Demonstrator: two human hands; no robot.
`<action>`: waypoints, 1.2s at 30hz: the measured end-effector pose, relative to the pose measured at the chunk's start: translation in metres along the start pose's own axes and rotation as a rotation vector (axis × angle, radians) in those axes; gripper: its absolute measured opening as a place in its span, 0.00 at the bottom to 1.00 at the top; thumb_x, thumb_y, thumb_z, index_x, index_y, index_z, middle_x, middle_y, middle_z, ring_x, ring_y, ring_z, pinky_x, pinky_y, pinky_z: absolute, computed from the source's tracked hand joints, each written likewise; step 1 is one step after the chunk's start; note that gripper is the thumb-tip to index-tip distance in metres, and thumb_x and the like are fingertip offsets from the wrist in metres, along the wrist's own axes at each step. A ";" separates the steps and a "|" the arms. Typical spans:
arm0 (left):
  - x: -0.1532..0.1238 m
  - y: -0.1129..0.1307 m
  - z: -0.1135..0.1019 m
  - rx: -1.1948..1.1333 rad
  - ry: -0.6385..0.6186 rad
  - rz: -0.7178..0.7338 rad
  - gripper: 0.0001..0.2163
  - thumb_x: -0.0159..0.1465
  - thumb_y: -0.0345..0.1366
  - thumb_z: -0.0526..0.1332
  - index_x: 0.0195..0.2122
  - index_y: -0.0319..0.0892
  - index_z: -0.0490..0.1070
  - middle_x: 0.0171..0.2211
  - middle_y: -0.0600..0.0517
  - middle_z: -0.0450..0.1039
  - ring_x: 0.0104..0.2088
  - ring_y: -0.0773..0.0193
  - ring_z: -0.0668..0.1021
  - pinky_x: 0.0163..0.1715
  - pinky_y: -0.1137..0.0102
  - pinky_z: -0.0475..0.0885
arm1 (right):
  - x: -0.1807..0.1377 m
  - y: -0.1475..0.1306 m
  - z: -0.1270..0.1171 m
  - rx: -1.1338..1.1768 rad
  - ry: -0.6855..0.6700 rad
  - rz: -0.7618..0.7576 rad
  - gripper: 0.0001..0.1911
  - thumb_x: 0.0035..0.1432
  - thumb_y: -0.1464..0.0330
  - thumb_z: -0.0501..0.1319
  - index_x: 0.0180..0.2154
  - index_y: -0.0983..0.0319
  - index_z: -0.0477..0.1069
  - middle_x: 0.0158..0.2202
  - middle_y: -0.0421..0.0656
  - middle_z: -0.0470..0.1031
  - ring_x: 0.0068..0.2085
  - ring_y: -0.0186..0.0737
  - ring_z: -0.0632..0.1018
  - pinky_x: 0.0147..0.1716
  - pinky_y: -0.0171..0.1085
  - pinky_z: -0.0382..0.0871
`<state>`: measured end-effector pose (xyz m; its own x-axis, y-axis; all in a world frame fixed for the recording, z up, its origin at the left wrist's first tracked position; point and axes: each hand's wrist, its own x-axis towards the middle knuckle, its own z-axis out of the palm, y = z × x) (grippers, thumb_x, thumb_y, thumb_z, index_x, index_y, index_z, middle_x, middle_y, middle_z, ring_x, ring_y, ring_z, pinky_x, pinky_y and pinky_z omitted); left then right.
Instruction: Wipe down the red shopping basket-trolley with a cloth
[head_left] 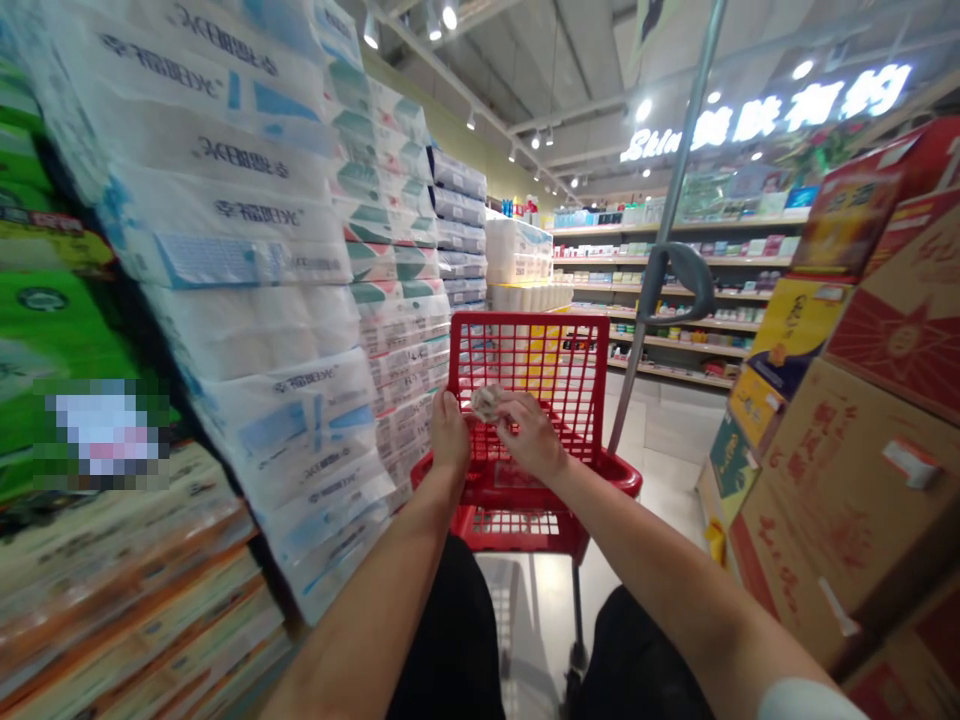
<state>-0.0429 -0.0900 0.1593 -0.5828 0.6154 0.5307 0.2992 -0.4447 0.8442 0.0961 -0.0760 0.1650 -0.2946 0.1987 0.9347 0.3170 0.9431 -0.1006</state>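
A red shopping basket cart [480, 322] stands right before me, with a lattice back panel and a lower basket. Over it, my right hand [531, 435] is closed in a pinch on a small crumpled greyish-white wad [487, 402]; whether it is cloth, paper or plastic I cannot tell. My left hand [450, 435] is just left of the wad, edge-on, in front of the cart's left side. Its fingers are mostly hidden, and I cannot tell whether it touches the cart or the wad.
Tall stacks of wrapped toilet rolls [262, 330] rise close on the left. Cardboard boxes [840, 490] are piled on the right. A grey metal pole [679, 190] with a looped handle [686, 285] leans up beside the cart. Stocked shelves [675, 295] line the back.
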 end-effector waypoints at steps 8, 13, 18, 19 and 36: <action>0.016 -0.001 -0.020 0.681 0.039 0.089 0.18 0.69 0.42 0.44 0.48 0.44 0.70 0.39 0.42 0.77 0.39 0.52 0.78 0.40 0.60 0.69 | 0.017 0.027 -0.008 -0.447 -0.201 -0.324 0.21 0.63 0.73 0.55 0.57 0.57 0.66 0.57 0.45 0.69 0.60 0.46 0.64 0.61 0.49 0.58; 0.024 -0.015 -0.021 0.635 0.024 0.230 0.14 0.68 0.37 0.45 0.41 0.42 0.69 0.37 0.43 0.75 0.41 0.54 0.76 0.43 0.62 0.68 | 0.005 0.028 0.012 -0.443 -0.301 -0.467 0.17 0.63 0.74 0.55 0.52 0.58 0.72 0.53 0.45 0.73 0.61 0.46 0.64 0.59 0.46 0.61; 0.019 -0.016 -0.013 0.475 -0.007 0.174 0.13 0.68 0.37 0.44 0.46 0.42 0.64 0.42 0.43 0.74 0.42 0.56 0.76 0.42 0.63 0.69 | 0.006 0.027 0.010 -0.476 -0.191 -0.365 0.20 0.65 0.73 0.54 0.56 0.56 0.68 0.57 0.44 0.69 0.62 0.45 0.62 0.60 0.46 0.60; 0.019 -0.016 -0.012 0.466 -0.008 0.179 0.12 0.68 0.37 0.44 0.46 0.42 0.64 0.43 0.43 0.74 0.43 0.56 0.76 0.44 0.63 0.69 | 0.006 0.027 0.010 -0.482 -0.192 -0.338 0.20 0.65 0.73 0.53 0.57 0.55 0.67 0.58 0.44 0.68 0.63 0.45 0.62 0.60 0.46 0.59; 0.015 -0.013 -0.015 0.443 -0.016 0.101 0.13 0.68 0.40 0.43 0.40 0.44 0.65 0.39 0.44 0.74 0.41 0.57 0.76 0.43 0.63 0.69 | 0.003 0.020 -0.002 -0.388 -0.260 -0.343 0.18 0.66 0.73 0.53 0.55 0.57 0.69 0.58 0.44 0.69 0.64 0.42 0.62 0.62 0.47 0.59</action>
<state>-0.0667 -0.0846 0.1548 -0.5229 0.5949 0.6105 0.6505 -0.1843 0.7368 0.1032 -0.0570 0.1662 -0.6349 0.0043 0.7726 0.4571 0.8083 0.3711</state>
